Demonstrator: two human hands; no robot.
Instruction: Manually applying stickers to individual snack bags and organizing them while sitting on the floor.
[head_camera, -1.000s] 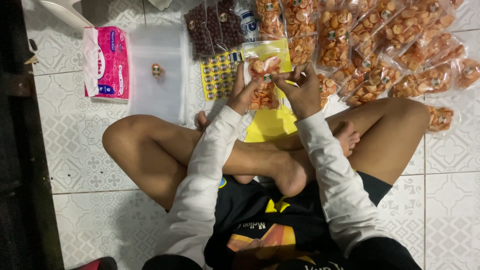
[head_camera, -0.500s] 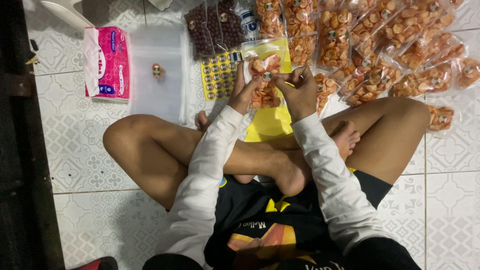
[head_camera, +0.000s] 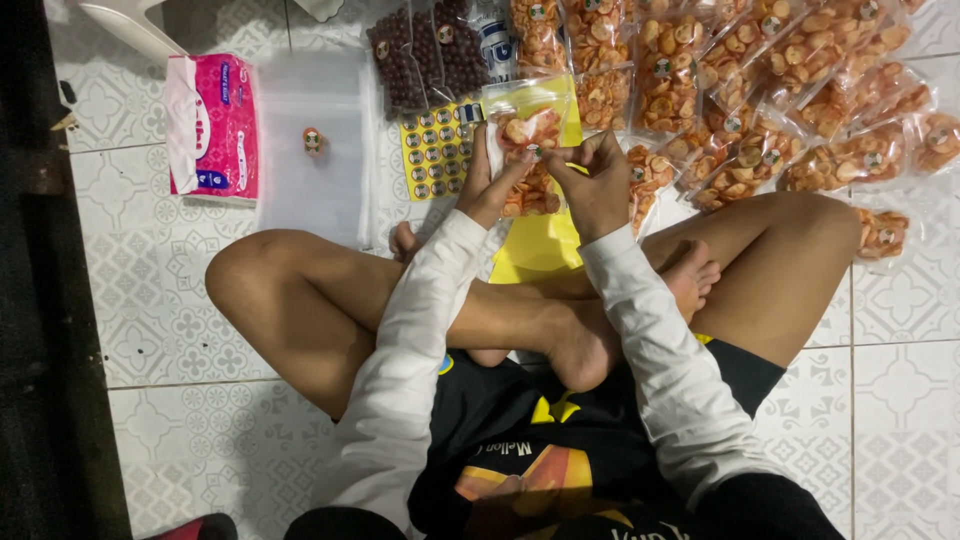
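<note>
Since the earlier frame the right hand (head_camera: 597, 185) has drawn in a little closer to the left, and the 2 hands now nearly meet over the clear snack bag (head_camera: 528, 160). The left hand (head_camera: 487, 187) grips the bag's left edge, fingers closed around it; the right pinches at a small round sticker on its front. The bag sits above the crossed legs, over a yellow sheet (head_camera: 545, 245), beside the sticker sheet (head_camera: 438, 150) and rows of filled bags (head_camera: 760, 90).
</note>
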